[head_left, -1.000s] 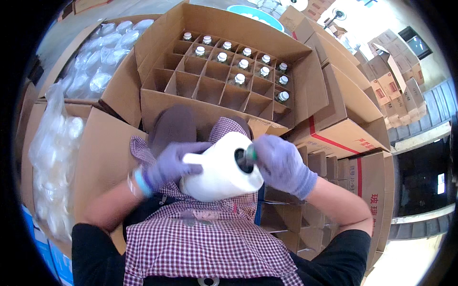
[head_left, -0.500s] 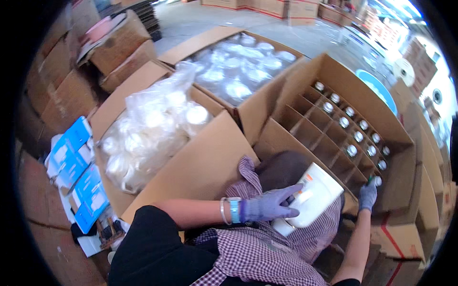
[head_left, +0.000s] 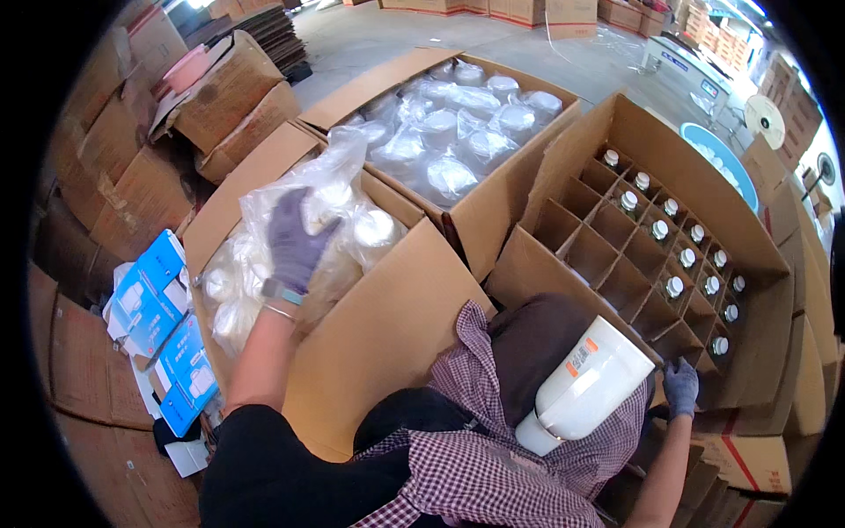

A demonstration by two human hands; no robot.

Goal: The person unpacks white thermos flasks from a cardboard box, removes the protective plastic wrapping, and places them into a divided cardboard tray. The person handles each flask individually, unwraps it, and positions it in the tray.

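Observation:
My left hand (head_left: 297,242), in a grey-purple glove, is over the left carton (head_left: 387,312) with its fingers apart. It touches or hovers just above the clear plastic bag (head_left: 339,158) and the white-topped containers (head_left: 374,227) there. A white container (head_left: 598,378) with an orange label and a narrower end lies tilted on my lap, with neither hand on it. My gloved right hand (head_left: 680,387) has its fingers bent over the near edge of the divided carton (head_left: 572,295). Several small bottles with white caps (head_left: 674,287) stand upright in its compartments.
Behind, another carton (head_left: 506,207) holds plastic-wrapped, round-topped containers (head_left: 449,176). Blue printed boxes (head_left: 150,295) lie at the left beside stacked brown cartons (head_left: 141,202). A blue tub (head_left: 722,163) and a white spool (head_left: 764,121) stand at the far right.
My left hand has let go of the white container and moved up-left over the left carton. My right hand has released a white-capped bottle into a compartment and dropped slightly to the carton's edge.

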